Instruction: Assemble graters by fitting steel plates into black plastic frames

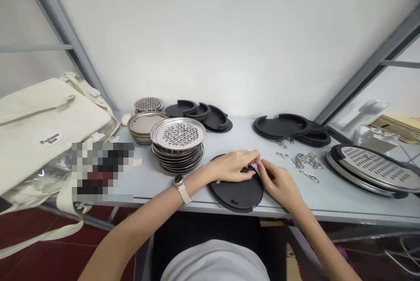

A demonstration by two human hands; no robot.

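A black round plastic base (236,193) lies flat at the table's front edge. My left hand (233,165) rests on its top, fingers curled and pinched over its far rim. My right hand (278,180) meets it from the right, fingertips pinched on a small metal clip at the base's rim, barely visible between the fingers. A watch with a pale strap sits on my left wrist.
A stack of perforated steel discs (177,143) and a stack of steel dishes (143,127) stand at left. Black bases lie at the back (200,114) and right (290,128). Loose metal clips (306,163), an assembled grater disc (374,171), a cream bag (42,128).
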